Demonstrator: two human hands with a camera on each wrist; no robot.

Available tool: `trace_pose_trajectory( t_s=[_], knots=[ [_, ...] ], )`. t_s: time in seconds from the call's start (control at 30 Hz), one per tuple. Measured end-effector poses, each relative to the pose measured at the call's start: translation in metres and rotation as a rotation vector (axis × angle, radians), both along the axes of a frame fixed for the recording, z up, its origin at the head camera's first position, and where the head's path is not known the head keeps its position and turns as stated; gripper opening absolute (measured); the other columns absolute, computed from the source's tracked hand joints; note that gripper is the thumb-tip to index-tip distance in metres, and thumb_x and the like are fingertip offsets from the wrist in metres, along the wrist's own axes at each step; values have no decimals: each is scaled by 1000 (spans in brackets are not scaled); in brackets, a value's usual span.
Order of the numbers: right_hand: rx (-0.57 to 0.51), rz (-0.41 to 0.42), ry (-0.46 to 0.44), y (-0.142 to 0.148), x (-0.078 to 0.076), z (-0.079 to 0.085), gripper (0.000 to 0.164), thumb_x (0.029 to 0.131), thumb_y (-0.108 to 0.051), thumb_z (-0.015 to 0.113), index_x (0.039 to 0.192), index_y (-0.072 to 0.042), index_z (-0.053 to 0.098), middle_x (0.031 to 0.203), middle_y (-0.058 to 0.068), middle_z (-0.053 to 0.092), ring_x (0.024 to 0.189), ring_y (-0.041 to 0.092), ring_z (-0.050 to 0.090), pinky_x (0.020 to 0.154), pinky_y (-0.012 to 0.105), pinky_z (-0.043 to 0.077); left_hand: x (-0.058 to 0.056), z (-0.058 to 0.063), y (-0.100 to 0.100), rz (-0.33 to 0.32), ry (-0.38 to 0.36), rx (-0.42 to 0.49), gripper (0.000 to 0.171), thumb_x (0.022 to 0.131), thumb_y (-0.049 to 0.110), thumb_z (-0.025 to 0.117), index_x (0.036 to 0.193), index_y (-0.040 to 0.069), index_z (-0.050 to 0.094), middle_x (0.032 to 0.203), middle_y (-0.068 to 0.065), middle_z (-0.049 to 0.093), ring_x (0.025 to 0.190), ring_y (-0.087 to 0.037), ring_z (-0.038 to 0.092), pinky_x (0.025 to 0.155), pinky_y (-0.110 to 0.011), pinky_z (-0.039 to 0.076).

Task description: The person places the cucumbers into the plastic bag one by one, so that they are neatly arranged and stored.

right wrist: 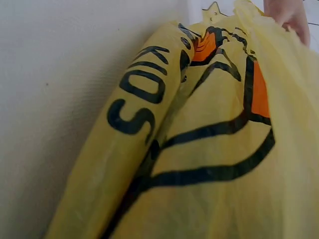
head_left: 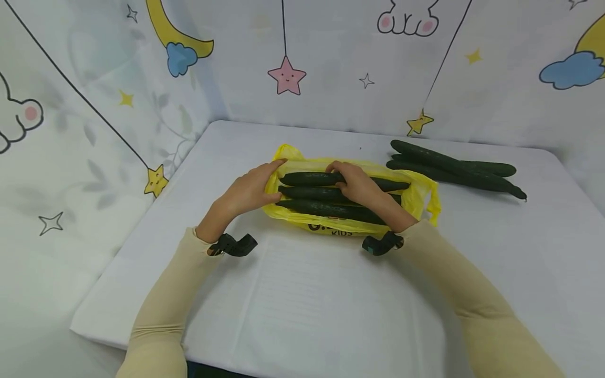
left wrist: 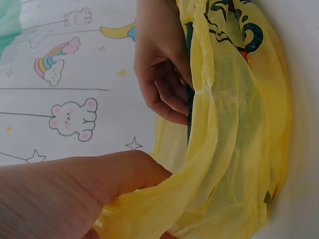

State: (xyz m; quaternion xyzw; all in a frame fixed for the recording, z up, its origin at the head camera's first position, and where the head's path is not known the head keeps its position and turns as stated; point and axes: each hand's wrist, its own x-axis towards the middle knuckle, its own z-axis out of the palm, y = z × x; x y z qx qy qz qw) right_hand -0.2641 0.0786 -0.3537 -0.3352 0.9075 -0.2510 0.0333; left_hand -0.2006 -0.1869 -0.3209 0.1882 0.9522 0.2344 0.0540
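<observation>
A yellow plastic bag (head_left: 293, 152) lies on its side on the table, its opening spread, with three dark green cucumbers side by side in it: a far one (head_left: 302, 179), a middle one (head_left: 312, 194) and a near one (head_left: 331, 209). My left hand (head_left: 250, 189) pinches the bag's left rim; thumb and film meet in the left wrist view. My right hand (head_left: 361, 186) reaches over the bag and grips the far cucumber, fingers curled at its far side. Bag film with black lettering fills most of the right wrist view, hiding the right hand there.
To the right of the bag, toward the back, a small pile of cucumbers (head_left: 449, 163) lies on the white-covered table (head_left: 331, 304). A patterned curtain (head_left: 331, 63) hangs behind the table. The table's left edge slants away beside my left arm.
</observation>
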Motion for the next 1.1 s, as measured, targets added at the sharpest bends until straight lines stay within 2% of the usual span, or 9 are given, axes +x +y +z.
trace_pose_trajectory(
  t_s=[0.17,0.4,0.73,1.1],
  knots=[
    [31,23,-1,3,0,0,36,95,6,53,131,6,53,132,26,55,123,40,51,100,50,44,0,0,0,3,-4,0,77,91,17,65,156,9,22,156,-16,31,140,-37,34,103,-55,40],
    [18,10,-5,13,5,-4,37,95,-1,57,131,8,53,133,25,54,128,41,46,107,51,37,1,0,2,3,-17,-6,78,92,18,64,156,11,22,157,-14,30,141,-37,33,102,-56,41],
    [-23,-6,-6,22,11,0,36,94,-4,61,129,5,56,133,24,54,127,40,47,105,52,39,2,0,2,2,-14,-13,77,92,18,63,156,10,21,157,-15,30,141,-37,34,101,-56,42],
    [-88,12,46,33,24,7,33,93,-4,63,124,6,59,128,24,57,124,40,49,104,52,40,2,-1,2,4,-6,-20,76,93,17,62,156,10,21,157,-16,30,140,-37,34,99,-56,43]
  ],
)
